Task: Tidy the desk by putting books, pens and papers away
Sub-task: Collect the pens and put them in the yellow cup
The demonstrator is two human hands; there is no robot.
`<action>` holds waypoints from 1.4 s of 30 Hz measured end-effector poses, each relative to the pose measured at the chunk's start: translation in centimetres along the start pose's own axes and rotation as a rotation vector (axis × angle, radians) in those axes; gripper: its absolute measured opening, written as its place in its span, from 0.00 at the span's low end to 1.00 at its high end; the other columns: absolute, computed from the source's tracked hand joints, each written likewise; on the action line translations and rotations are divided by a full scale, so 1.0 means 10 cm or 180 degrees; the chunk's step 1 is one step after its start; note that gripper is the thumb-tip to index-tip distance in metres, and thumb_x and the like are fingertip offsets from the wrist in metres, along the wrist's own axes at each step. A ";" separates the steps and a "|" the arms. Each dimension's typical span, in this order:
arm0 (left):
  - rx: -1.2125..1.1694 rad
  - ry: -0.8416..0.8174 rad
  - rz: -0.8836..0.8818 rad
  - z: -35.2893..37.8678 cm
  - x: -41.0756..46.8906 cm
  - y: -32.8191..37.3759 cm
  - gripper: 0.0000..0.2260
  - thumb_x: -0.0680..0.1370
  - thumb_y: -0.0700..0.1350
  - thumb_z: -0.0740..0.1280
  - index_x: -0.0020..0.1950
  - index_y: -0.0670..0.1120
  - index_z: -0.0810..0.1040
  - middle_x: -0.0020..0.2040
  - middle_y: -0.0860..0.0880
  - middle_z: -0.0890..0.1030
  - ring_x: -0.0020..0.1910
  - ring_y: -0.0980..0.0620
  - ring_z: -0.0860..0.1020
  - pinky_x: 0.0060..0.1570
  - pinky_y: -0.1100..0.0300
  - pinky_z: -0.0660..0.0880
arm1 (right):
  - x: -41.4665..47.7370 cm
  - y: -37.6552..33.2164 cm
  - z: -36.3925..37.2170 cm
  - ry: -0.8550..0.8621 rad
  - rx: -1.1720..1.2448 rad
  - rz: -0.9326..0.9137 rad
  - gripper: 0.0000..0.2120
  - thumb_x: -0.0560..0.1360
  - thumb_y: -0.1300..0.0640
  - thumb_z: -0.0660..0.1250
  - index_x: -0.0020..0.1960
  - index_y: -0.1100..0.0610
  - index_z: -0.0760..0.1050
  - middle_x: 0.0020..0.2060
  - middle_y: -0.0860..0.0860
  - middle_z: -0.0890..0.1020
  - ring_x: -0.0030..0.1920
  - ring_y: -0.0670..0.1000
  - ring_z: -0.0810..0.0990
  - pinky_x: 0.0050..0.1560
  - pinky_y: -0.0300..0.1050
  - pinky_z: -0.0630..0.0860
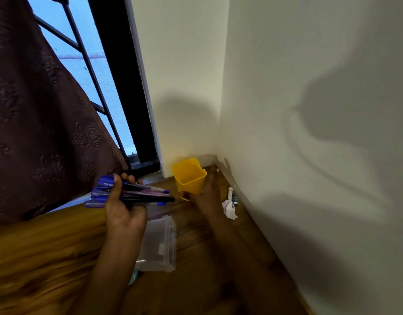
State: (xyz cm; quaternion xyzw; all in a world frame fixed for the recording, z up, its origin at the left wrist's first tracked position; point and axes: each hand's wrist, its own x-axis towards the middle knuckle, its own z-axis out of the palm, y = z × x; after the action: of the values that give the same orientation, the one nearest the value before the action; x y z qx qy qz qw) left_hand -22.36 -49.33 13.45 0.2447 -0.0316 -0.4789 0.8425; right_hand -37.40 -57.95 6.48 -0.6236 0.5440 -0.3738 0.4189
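Pens (137, 193) to cup (189, 177).
Gripping pens in left hand (124, 208), cup in right hand (207, 193); next, tipping pens upright into cup.

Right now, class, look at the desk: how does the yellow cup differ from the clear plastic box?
The yellow cup is opaque; the clear plastic box is see-through. The yellow cup stands in the wall corner; the clear plastic box lies nearer the camera. The right hand holds the yellow cup; the clear plastic box lies unheld. Both are plastic containers on the wooden desk.
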 end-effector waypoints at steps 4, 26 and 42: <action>0.0145 -0.0192 0.0148 0.15 0.18 -0.10 0.02 0.73 0.43 0.65 0.43 0.48 0.73 0.33 0.55 0.80 0.35 0.58 0.79 0.45 0.61 0.76 | 0.04 -0.09 0.22 0.0480 0.0216 0.0027 0.55 0.61 0.52 0.80 0.76 0.57 0.48 0.74 0.56 0.58 0.73 0.55 0.59 0.65 0.39 0.58; 0.2306 -0.0868 0.0808 0.53 0.28 -0.60 0.10 0.73 0.34 0.70 0.54 0.39 0.79 0.44 0.51 0.84 0.45 0.57 0.82 0.44 0.66 0.77 | -0.39 -0.48 -0.17 0.0544 -0.0407 -0.0703 0.48 0.62 0.46 0.78 0.73 0.53 0.56 0.67 0.50 0.69 0.65 0.50 0.70 0.56 0.35 0.63; 0.3627 -0.1426 0.0091 0.19 0.40 -0.46 0.40 0.60 0.61 0.78 0.68 0.48 0.71 0.63 0.47 0.78 0.62 0.49 0.76 0.61 0.52 0.74 | -0.37 -0.44 -0.19 0.0667 -0.0153 -0.0539 0.48 0.62 0.50 0.79 0.73 0.53 0.55 0.65 0.53 0.70 0.61 0.54 0.73 0.54 0.40 0.71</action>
State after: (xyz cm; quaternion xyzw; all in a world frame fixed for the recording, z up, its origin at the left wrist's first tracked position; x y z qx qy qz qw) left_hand -24.39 -55.29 12.31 0.5497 -0.4624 -0.4150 0.5583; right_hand -38.03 -54.23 11.24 -0.6347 0.5389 -0.4578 0.3117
